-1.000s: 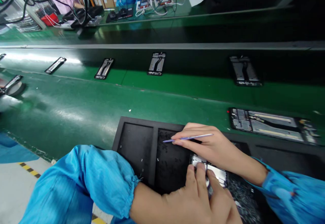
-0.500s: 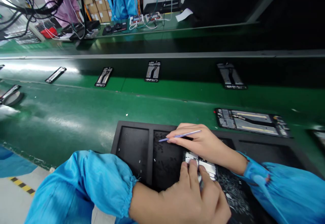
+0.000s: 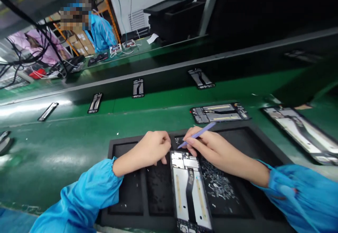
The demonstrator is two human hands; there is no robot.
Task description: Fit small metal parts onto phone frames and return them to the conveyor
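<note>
An opened phone frame lies lengthwise on a black foam tray in front of me. My left hand rests curled at the phone's top left corner, fingertips pressed on the tray beside it. My right hand is at the phone's top right corner and pinches a thin purple stylus, whose tip points down-left toward the phone's top edge. Both sleeves are blue. Many tiny pale parts lie loose in the tray compartment right of the phone.
More opened phone frames lie on the green conveyor: one just beyond the tray, one at the right, several further back. A person in a blue coat works at the far bench with cables and boxes.
The view has pulled back and up, showing the whole phone. My left hand has moved from the phone's lower part to its top left corner. The right hand and stylus stay at the top.
</note>
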